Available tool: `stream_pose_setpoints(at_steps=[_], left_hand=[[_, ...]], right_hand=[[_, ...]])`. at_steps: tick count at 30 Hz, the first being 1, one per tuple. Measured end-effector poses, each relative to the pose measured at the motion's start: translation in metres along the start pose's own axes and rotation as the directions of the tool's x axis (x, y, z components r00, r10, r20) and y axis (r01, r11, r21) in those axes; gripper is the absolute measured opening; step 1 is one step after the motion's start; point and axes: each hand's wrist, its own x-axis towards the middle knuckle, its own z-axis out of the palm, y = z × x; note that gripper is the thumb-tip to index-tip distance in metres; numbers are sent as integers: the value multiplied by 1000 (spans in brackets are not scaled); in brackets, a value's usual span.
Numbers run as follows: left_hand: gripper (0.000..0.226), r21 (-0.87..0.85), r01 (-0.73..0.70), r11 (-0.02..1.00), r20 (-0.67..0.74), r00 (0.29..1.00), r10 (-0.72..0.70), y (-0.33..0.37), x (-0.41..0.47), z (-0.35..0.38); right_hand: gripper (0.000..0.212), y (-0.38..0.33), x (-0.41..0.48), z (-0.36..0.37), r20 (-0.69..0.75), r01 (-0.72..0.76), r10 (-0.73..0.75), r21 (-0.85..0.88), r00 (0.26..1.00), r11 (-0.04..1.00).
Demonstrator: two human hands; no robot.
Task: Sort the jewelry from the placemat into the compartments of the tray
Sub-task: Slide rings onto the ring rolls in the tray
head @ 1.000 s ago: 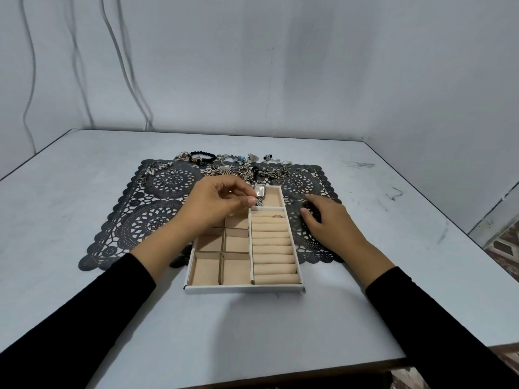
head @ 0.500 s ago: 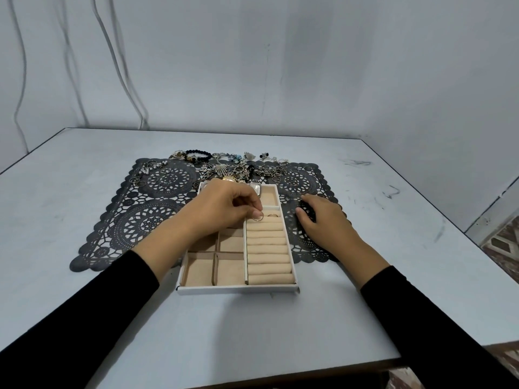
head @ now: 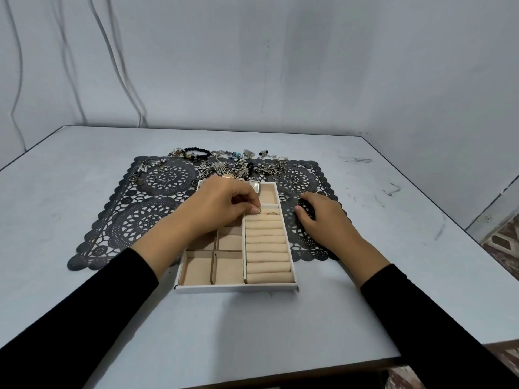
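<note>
Pale grey-blue worktop (head: 252,332) here, scuffed with dark marks toward its right side, set into a corner of plain grey walls (head: 280,66). Thin cables (head: 119,68) hang down the wall at the left. A patch of patterned floor tile (head: 502,242) shows past the right edge.

On the worktop lies a black lace-cut placemat (head: 146,220). On it sits a white tray with beige-lined compartments (head: 236,288), its near rim past the mat on bare worktop. A tangled heap of silver and beaded jewelry (head: 238,167) lines the mat's far edge, with a black beaded bracelet (head: 198,153) at its left end. Small loose hoops (head: 151,175) are scattered over the far left corner.

The left hand (head: 222,206) is over the tray, thumb and forefinger pinching a thin metal ring (head: 259,211) at the far end of the column of beige ring rolls (head: 266,248). A second ring (head: 271,213) sits just beside it in the same slot. A silver rectangular watch face (head: 255,187) shows at the tray's far rim, its strap hidden behind that hand, which also covers the far-left compartments.

The right hand (head: 328,220) rests on the mat beside the tray, fingers curled over something dark. Bracelet or lace pattern, can't tell, nor whether it grips anything. Both black sleeves (head: 84,318) are cut off at the bottom.
</note>
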Motion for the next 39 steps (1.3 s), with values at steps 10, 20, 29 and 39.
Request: stream_pose_setpoints(at_steps=[10, 20, 29, 39], left_hand=[[10, 160, -147, 976, 124, 984, 128, 0, 1, -4], [11, 81, 20, 996, 46, 999, -24, 0, 3, -5], [11, 50, 74, 996, 86, 993, -79, -4, 3, -5], [12, 114, -16, 993, 111, 994, 3, -4, 5, -4]], right_hand=[[38, 0, 0, -1, 0, 9, -9, 3, 1000, 1000], [38, 1, 1, 0, 5, 13, -13, 3, 1000, 1000], [39, 0, 1, -1, 6, 16, -16, -1, 1000, 1000], [39, 0, 1, -1, 2, 21, -21, -4, 1000, 1000]])
